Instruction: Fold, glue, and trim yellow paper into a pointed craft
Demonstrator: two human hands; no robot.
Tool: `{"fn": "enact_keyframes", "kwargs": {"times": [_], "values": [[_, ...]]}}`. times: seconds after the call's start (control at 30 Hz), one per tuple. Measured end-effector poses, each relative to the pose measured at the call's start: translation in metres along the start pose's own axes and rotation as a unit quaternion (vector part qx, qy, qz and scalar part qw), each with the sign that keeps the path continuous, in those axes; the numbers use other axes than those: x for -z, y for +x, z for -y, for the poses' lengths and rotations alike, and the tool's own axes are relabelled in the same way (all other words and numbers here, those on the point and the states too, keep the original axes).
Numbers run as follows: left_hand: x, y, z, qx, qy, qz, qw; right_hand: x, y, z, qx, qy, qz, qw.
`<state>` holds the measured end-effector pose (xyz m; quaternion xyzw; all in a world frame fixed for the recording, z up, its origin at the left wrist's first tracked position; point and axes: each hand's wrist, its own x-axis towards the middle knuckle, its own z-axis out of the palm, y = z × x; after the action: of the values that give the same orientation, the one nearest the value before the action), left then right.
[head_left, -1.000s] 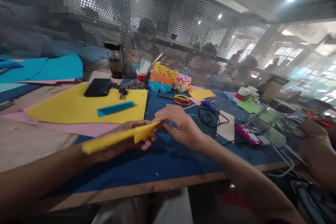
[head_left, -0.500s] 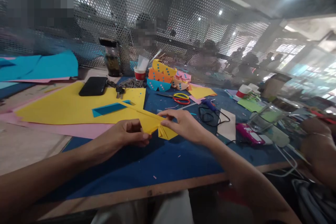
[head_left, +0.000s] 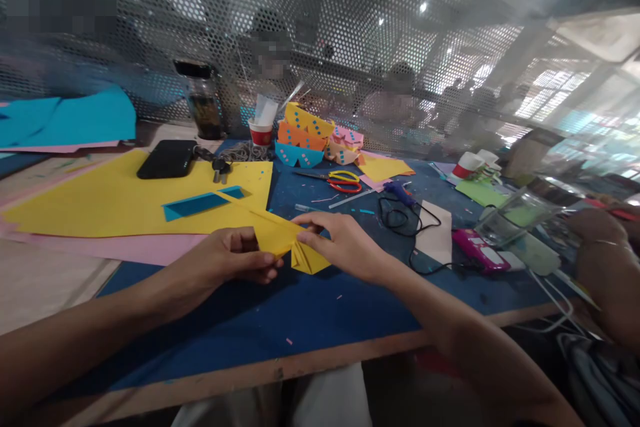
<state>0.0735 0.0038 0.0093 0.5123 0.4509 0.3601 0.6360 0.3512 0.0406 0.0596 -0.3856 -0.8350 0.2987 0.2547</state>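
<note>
A folded yellow paper piece (head_left: 311, 261) is held above the blue table mat (head_left: 240, 327), its pleats showing at the lower middle. My left hand (head_left: 240, 255) pinches its left part between thumb and fingers. On the upper right part of the paper, my right hand (head_left: 340, 240) is closed with thumb and fingertips together. Behind my hands lie large yellow sheets (head_left: 100, 200) with a blue paper strip (head_left: 197, 205) on them. Scissors (head_left: 343, 181) with red and yellow handles rest beyond my right hand.
A phone (head_left: 167, 159) and keys (head_left: 220, 168) lie on the yellow sheets. Behind stand a jar (head_left: 204, 107), a red-white cup (head_left: 261, 131) and paper masks (head_left: 303, 140). A glue gun (head_left: 399, 193) with its cord is at right, beside a glass jar (head_left: 515, 213) and another person's arm (head_left: 595, 247).
The camera view has shifted slightly, so the table items appear a little further left. Both hands keep their hold on the folded yellow paper, with little other change.
</note>
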Motion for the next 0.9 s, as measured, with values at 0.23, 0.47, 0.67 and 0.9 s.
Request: {"fn": "enact_keyframes", "kwargs": {"times": [0.23, 0.47, 0.67, 0.9], "values": [[0.001, 0.001, 0.002, -0.013, 0.013, -0.003, 1.000, -0.002, -0.001, 0.000, -0.017, 0.019, 0.006, 1.000], [0.002, -0.001, -0.014, -0.041, 0.153, -0.063, 0.985, 0.000, -0.002, -0.008, -0.011, 0.005, 0.028, 1.000], [0.000, -0.016, -0.020, -0.211, 0.371, -0.153, 0.891, 0.002, -0.002, -0.016, -0.002, -0.047, 0.072, 0.996], [-0.011, -0.019, 0.004, -0.305, 0.400, -0.037, 0.864, -0.003, -0.004, -0.014, 0.002, -0.143, 0.088, 0.986]]}}
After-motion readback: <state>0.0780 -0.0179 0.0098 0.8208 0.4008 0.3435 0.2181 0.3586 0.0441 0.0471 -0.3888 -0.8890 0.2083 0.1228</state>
